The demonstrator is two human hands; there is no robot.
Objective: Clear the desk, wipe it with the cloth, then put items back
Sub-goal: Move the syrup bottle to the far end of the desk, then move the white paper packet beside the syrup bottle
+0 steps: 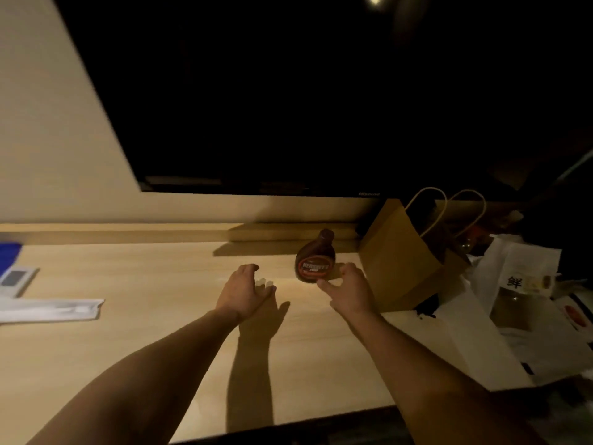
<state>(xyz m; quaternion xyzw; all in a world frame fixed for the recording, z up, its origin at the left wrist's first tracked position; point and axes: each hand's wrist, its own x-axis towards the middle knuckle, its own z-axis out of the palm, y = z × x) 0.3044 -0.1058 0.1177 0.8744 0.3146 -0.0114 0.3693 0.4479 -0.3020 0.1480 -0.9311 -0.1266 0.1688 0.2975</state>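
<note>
My left hand (245, 292) hovers over bare desk (154, 335), fingers spread, holding nothing. My right hand (348, 289) is cupped open just beside one syrup bottle (316, 258), upright near the back ledge. One brown paper bag (401, 258) crowds its right; the left stretch lies open. One television (288, 91) overhangs behind.

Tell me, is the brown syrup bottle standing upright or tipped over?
Upright. The syrup bottle stands on its base on the desk, cap pointing up, label facing the camera.
</note>
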